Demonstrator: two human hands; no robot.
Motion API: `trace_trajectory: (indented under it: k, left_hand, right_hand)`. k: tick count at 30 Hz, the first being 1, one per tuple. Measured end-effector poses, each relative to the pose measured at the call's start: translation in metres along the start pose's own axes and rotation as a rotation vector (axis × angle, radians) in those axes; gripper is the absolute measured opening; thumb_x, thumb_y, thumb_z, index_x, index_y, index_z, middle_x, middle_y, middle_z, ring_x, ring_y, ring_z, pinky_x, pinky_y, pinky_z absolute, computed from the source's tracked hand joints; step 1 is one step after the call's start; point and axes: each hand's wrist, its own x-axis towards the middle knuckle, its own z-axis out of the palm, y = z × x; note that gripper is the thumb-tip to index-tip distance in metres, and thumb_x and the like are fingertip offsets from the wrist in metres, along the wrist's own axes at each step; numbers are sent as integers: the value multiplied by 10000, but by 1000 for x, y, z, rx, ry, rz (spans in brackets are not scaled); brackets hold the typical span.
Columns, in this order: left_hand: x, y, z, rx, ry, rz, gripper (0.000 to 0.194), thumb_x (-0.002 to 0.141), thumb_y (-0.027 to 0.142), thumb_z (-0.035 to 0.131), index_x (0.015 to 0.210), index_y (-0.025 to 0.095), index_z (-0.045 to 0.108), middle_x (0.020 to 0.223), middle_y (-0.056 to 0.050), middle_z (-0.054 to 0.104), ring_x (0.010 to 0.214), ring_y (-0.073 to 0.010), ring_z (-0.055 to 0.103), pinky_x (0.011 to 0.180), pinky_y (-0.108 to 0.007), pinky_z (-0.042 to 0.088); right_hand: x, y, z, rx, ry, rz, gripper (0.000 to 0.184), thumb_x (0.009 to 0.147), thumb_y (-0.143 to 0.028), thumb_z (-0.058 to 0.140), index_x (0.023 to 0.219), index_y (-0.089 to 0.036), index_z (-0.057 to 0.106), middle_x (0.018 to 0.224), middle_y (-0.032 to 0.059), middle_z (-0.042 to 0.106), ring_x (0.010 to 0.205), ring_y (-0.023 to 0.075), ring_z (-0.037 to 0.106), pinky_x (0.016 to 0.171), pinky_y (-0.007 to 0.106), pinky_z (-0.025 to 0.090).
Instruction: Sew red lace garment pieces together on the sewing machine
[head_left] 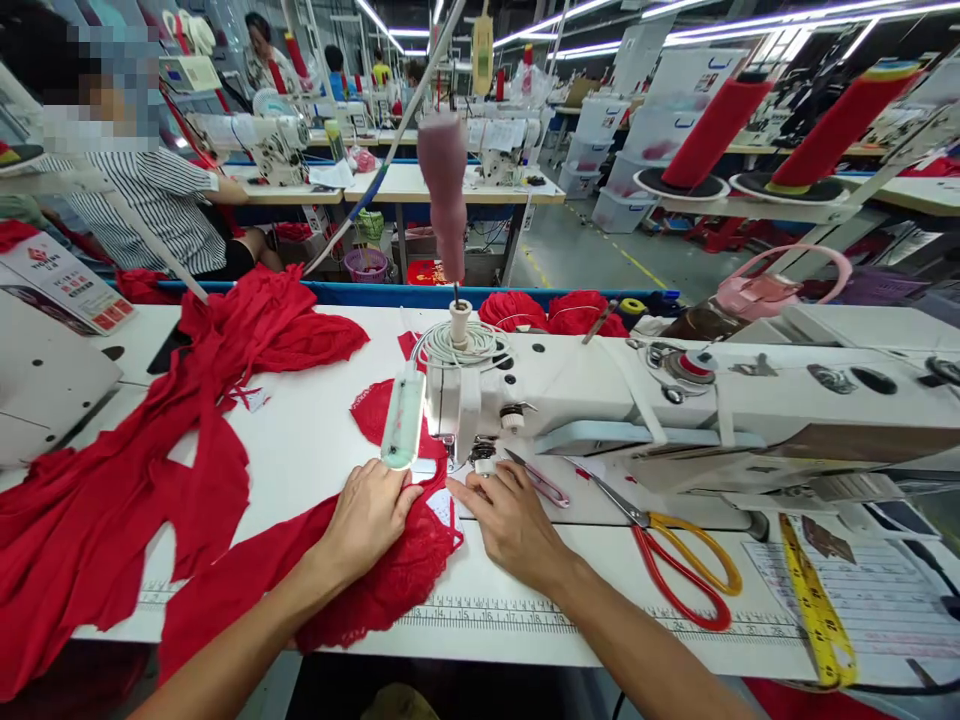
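A red lace fabric piece lies under the presser foot area of a white sewing machine, its scalloped edge towards me. My left hand is closed over its upper left part, thumb pointing at the needle. Close by on the other side, my right hand has bent fingers beside the presser foot, with thumb and forefinger at the fabric's edge. What lies beneath the fingertips is partly hidden. A lit lamp hangs just above my left hand.
Red fabric strips heap across the left of the table. Right of my hands lie thread snips, large scissors and a yellow tape measure. Red thread cones stand at upper right. A co-worker in stripes sits ahead left.
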Motion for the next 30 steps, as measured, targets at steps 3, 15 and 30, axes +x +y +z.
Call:
trace_trajectory:
  k: [3, 15, 30]
  left_hand:
    - [-8, -12, -28, -81, -34, -83, 293, 964, 352, 410, 721, 209, 489, 643, 11, 561, 586, -171, 533, 575, -278, 397]
    - [-91, 46, 13, -1977, 189, -662, 363, 798, 362, 781, 1100, 206, 655, 1133, -76, 733, 1037, -240, 701, 950, -377, 542]
    - [-92, 92, 25, -1931, -39, -761, 342, 834, 257, 759, 1153, 151, 696, 1122, -101, 743, 1088, -285, 694, 987, -383, 552]
  right_hand:
    - [-1, 2, 0, 43, 77, 4, 524, 840, 38, 424, 1264, -188, 634, 911, 57, 621, 829, 193, 531, 821, 367, 447]
    - [-2, -56, -18, 1295, -98, 687, 550, 955, -611, 489, 1303, -200, 602, 1158, 123, 697, 1082, 251, 666, 975, 439, 519]
    - [-23, -66, -41, 1201, 30, 751, 465, 891, -661, 563, 1004, -224, 674, 878, 12, 612, 821, 164, 551, 733, 260, 444]
